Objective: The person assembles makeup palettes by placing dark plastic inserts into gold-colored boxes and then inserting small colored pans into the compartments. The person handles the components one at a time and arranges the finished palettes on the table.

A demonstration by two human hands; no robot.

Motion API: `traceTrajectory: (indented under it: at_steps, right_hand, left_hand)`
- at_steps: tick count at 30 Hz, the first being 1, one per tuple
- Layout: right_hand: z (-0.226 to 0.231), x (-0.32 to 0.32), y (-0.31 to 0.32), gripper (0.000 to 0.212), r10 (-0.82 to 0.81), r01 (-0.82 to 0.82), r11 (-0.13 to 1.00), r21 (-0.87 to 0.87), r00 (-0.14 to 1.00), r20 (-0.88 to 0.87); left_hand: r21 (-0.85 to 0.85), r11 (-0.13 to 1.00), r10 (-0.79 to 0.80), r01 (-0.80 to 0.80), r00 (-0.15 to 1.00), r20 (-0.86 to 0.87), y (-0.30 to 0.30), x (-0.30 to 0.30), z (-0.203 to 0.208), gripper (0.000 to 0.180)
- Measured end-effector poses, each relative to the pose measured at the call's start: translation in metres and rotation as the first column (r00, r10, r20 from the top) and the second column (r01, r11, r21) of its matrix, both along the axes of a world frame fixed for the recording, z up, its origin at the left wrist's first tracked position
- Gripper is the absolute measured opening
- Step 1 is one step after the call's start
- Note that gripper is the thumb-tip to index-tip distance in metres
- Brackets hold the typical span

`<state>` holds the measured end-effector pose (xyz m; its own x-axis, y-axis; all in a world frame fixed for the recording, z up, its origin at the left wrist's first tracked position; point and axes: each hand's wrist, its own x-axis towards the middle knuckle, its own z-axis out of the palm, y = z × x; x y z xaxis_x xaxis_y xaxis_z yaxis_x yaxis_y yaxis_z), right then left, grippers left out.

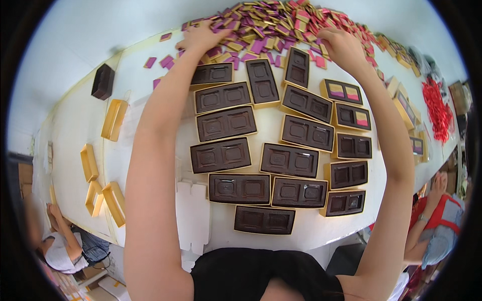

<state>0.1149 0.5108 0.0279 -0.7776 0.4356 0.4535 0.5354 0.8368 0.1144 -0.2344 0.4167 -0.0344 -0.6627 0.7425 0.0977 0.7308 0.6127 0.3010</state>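
Fingers of left hand [201,37] and right hand [341,45] curled down, loosely spread, into the heap of small purple, pink and gold foil-wrapped squares [266,22] at the table's far edge; any pinch hidden. Dark brown two-pocket plastic trays in gold boxes [226,123] fanned between the forearms, pockets up, within reach; two at right [342,92] holding wrapped squares.

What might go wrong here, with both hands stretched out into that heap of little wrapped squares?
1. Both forearms hang above the open brown trays; a dropped elbow might knock the rows askew.
2. The left hand and right hand rake through the pile of gold and purple wrapped squares; loose ones might slide into empty tray pockets or off the table.
3. Trays near the front edge could be nudged off by the torso.
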Motion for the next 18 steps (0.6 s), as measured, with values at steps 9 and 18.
traceTrajectory:
  at_steps: [9, 18]
  right_hand:
    - [0.006, 0.074, 0.0, 0.016, -0.114, 0.116, 0.992, 0.058, 0.993, -0.037]
    - [0.019, 0.063, -0.058, 0.03, -0.188, -0.28, 0.594, -0.754, 0.863, -0.468]
  left_hand:
    - [0.113, 0.941, -0.199, 0.32, 0.789, -0.582, -0.007, -0.094, -0.003, 0.043]
    - [0.635, 0.771, -0.636, 0.049, 0.115, 0.763, 0.007, 0.119, 0.043, 0.042]
